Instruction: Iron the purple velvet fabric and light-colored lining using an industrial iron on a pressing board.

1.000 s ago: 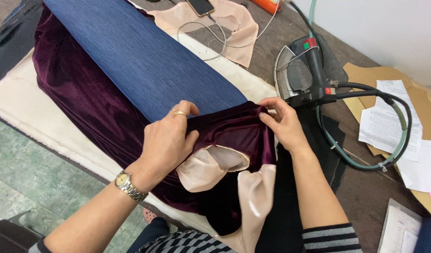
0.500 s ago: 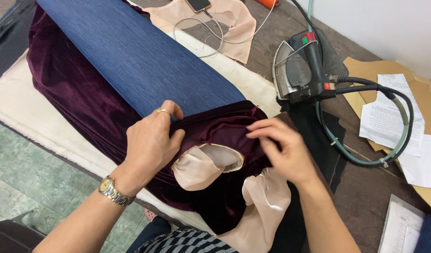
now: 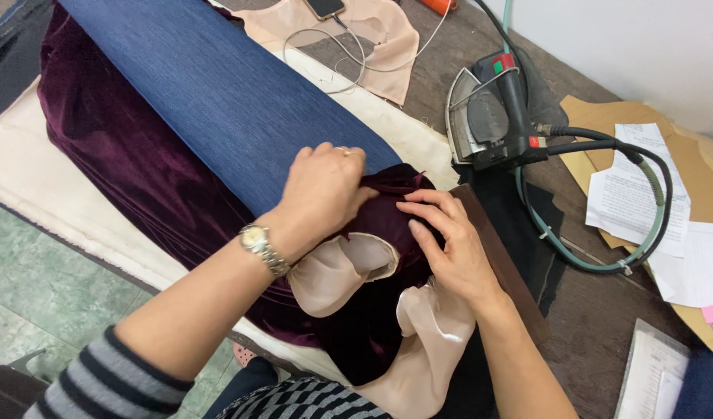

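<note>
A dark purple velvet garment (image 3: 131,163) with a pale pink satin lining (image 3: 337,268) is draped over a blue padded ironing board (image 3: 209,85). My left hand (image 3: 321,190), with a ring and a wristwatch, presses on the velvet at the end of the board, its fingers curled onto the fabric. My right hand (image 3: 449,248) lies flat on the velvet just right of it, fingers spread and pointing towards the left hand. More pink lining (image 3: 434,334) hangs below my right wrist.
A steam iron (image 3: 488,116) stands on its heel at the right, its black cord and green hose (image 3: 605,264) looping over the wooden table. Papers (image 3: 636,194) lie on brown card at the far right. A phone (image 3: 325,6) with white cable lies on pink fabric at the back.
My right hand has moved from the garment's right edge to lie flat on the velvet near the lining. My left hand has shifted up and right along the fabric edge.
</note>
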